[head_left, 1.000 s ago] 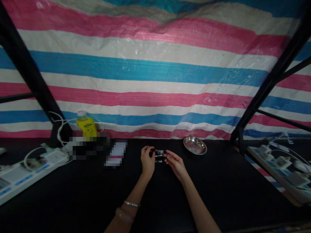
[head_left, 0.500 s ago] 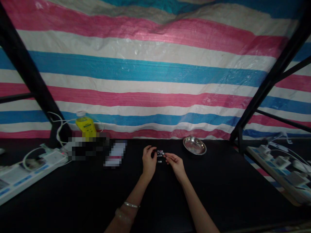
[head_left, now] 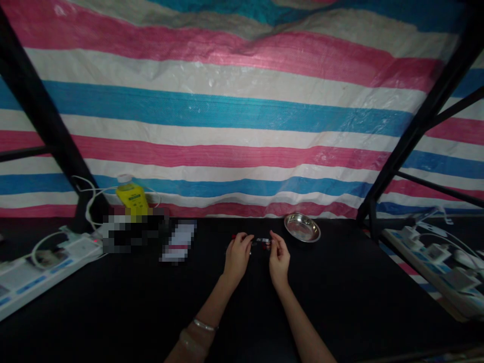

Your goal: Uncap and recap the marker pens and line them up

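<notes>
A small, slim dark piece with whitish markings (head_left: 262, 240) spans the gap between my hands above the black table. My left hand (head_left: 237, 256) has its fingers closed in a pinch at its left end. At the right end, the thumb and fingertips of my right hand (head_left: 279, 254) are pinched together on it. A bit of red (head_left: 233, 236) shows just beyond my left fingers, and another dark red bit lies under the piece by my right fingertips. These parts are too small to name. My left wrist wears a bangle.
A shiny round metal dish (head_left: 302, 228) stands right of my hands. To the left are a blurred-out flat item (head_left: 178, 242), a yellow bottle (head_left: 131, 196) and a white power strip (head_left: 49, 272). Another power strip (head_left: 423, 262) with plugs sits at the right. A striped sheet hangs behind.
My left hand has turned palm-down, covering the small pieces near it. My right hand has shifted slightly right and turned more upright. The slim dark piece now shows between the fingertips.
</notes>
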`<state>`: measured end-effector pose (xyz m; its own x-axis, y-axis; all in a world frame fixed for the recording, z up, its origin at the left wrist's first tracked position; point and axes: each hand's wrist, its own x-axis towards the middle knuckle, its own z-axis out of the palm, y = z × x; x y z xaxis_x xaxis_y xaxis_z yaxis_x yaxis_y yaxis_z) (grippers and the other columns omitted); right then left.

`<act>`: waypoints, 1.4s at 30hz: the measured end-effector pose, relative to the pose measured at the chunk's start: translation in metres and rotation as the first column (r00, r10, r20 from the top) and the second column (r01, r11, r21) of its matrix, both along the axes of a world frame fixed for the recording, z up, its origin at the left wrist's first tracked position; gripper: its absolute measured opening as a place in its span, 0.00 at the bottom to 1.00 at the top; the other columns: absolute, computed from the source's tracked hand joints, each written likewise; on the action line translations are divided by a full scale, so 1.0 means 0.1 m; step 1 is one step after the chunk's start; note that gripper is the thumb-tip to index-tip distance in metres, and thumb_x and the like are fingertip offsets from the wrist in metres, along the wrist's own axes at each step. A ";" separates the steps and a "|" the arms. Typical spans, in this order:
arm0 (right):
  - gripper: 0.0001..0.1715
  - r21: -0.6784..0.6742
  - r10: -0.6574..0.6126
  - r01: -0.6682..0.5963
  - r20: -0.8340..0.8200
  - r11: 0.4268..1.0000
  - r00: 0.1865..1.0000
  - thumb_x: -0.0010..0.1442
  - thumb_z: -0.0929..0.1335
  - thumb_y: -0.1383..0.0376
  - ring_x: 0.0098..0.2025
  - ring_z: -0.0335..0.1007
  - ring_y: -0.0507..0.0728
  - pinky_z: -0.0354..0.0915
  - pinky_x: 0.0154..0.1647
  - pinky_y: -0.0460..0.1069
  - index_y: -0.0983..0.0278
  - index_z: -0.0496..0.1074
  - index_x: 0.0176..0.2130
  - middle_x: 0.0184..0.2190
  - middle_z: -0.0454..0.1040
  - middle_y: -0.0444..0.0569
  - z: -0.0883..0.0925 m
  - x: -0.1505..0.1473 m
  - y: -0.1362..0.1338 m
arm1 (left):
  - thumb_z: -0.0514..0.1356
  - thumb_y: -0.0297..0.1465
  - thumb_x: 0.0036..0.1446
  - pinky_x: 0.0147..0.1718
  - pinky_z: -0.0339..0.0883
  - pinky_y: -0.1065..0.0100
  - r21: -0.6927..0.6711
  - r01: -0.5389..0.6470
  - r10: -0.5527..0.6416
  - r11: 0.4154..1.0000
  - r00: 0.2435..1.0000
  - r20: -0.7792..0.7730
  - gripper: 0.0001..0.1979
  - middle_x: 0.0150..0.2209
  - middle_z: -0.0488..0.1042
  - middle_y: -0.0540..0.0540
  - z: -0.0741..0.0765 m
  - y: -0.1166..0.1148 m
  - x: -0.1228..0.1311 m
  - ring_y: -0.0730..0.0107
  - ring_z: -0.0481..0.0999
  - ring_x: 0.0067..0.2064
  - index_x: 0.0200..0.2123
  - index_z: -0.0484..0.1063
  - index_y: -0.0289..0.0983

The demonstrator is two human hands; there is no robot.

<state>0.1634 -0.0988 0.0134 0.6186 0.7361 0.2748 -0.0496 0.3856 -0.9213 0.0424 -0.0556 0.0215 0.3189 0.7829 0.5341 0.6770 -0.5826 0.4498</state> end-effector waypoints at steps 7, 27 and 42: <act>0.23 0.040 -0.163 0.158 0.292 0.987 0.943 0.62 0.58 0.56 0.55 0.61 0.58 0.56 0.56 0.56 0.64 0.65 0.52 0.52 0.68 0.54 0.01 0.02 -0.05 | 0.54 0.26 0.58 0.41 0.66 0.64 0.030 0.071 -0.064 0.997 0.977 -0.204 0.13 0.44 0.74 0.46 0.10 -0.08 0.04 0.64 0.74 0.43 0.45 0.71 0.43; 0.11 -0.127 0.059 0.095 0.849 0.987 0.525 0.56 0.63 0.65 0.52 0.61 0.60 0.58 0.51 0.56 0.59 0.75 0.37 0.45 0.72 0.50 -0.11 0.00 -0.04 | 0.52 0.32 0.56 0.38 0.67 0.67 -0.245 -0.067 0.192 0.967 0.823 0.534 0.10 0.34 0.74 0.46 -0.03 0.20 -0.10 0.68 0.74 0.36 0.40 0.68 0.36; 0.17 -0.343 0.271 0.124 0.878 0.931 0.395 0.61 0.61 0.61 0.60 0.51 0.61 0.55 0.55 0.57 0.52 0.72 0.48 0.59 0.58 0.51 -0.07 -0.05 -0.07 | 0.54 0.27 0.52 0.43 0.51 0.57 -0.152 -0.418 0.391 0.896 0.903 -0.178 0.11 0.39 0.72 0.44 0.16 0.12 -0.24 0.58 0.67 0.45 0.36 0.73 0.41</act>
<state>0.1581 -0.1061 0.0066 0.0853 0.9202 0.3819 0.8669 0.1204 -0.4836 0.0188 -0.0436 0.0376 0.0139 0.9391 0.3433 0.8995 -0.1616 0.4059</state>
